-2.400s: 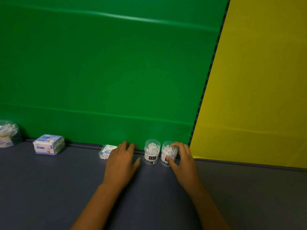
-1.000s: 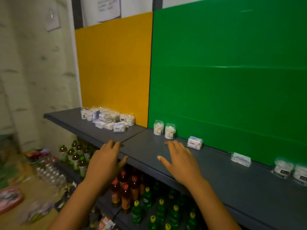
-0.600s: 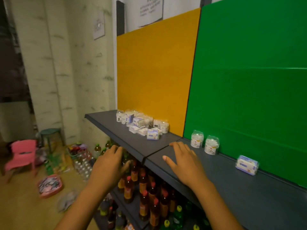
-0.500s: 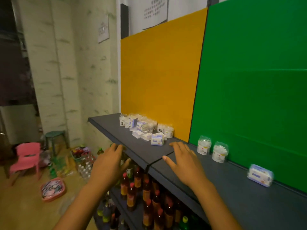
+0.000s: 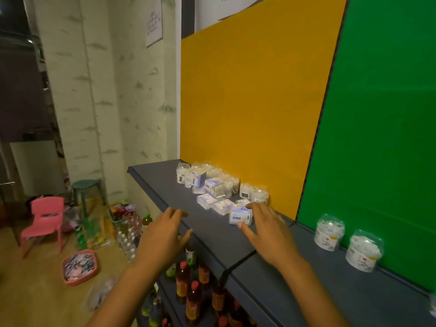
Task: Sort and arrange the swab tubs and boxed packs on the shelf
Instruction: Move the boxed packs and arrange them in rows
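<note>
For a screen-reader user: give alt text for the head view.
Two open hands, left hand and right hand, reach toward jumbled swab tubs and boxed packs on a grey shelf before a yellow panel.

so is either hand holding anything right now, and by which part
Nothing is held. The left hand hovers open at the shelf edge; the right hand is open, thumb tip beside a boxed pack.

Mixed heap of clear swab tubs (image 5: 183, 173) and blue-white boxed packs (image 5: 239, 215) on shelf (image 5: 212, 234) before yellow panel. Two swab tubs (image 5: 329, 232) upright, apart, by green panel
</note>
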